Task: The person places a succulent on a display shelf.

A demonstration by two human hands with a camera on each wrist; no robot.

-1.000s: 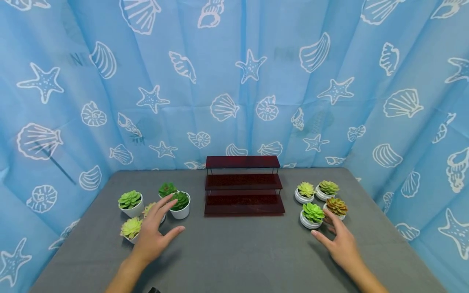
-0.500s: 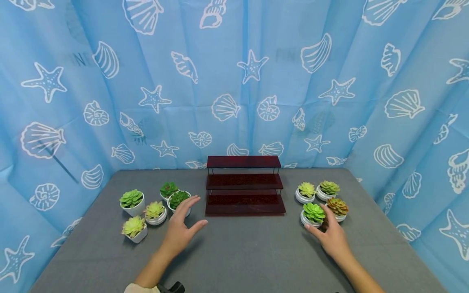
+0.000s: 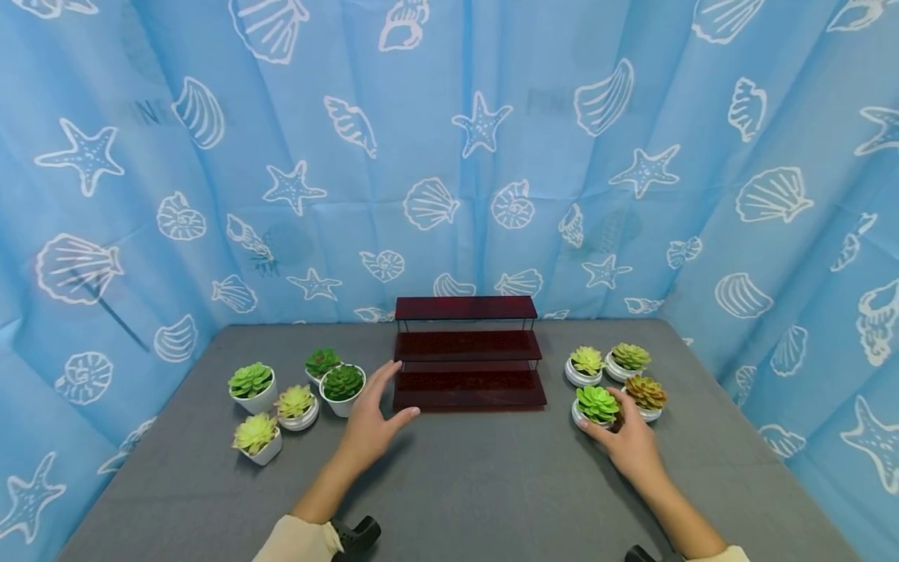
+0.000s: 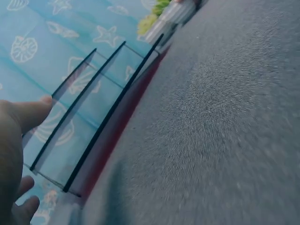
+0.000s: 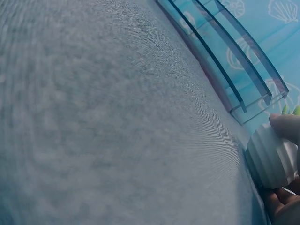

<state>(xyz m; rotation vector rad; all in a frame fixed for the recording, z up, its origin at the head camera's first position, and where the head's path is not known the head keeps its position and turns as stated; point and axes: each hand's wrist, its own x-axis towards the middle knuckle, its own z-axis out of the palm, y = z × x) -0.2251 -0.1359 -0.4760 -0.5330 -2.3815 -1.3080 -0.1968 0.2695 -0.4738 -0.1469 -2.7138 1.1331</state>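
Note:
My right hand (image 3: 635, 446) holds a white ribbed pot (image 5: 269, 157) with a bright green succulent (image 3: 597, 404), thumb on one side and fingers on the other. A brown-orange succulent (image 3: 646, 393) stands just behind that hand. Spread and holding nothing, my left hand (image 3: 371, 425) hovers over the table by the left front corner of a dark red three-tier shelf (image 3: 469, 343). In the left wrist view, its thumb and some fingertips show at the left edge. Beside this hand stands a dark green succulent (image 3: 342, 382) in a white pot.
Left on the grey table (image 3: 485, 484) are several more potted succulents, among them a pale one (image 3: 256, 433) and a green one (image 3: 250, 382). On the right, a yellow-green succulent (image 3: 586, 361) and an olive one (image 3: 630, 357) stand behind. A blue shell-print curtain (image 3: 449, 156) encloses the table.
My left hand has moved right, away from the left plants toward the shelf. My right hand has moved left and closed around the bright green succulent's pot.

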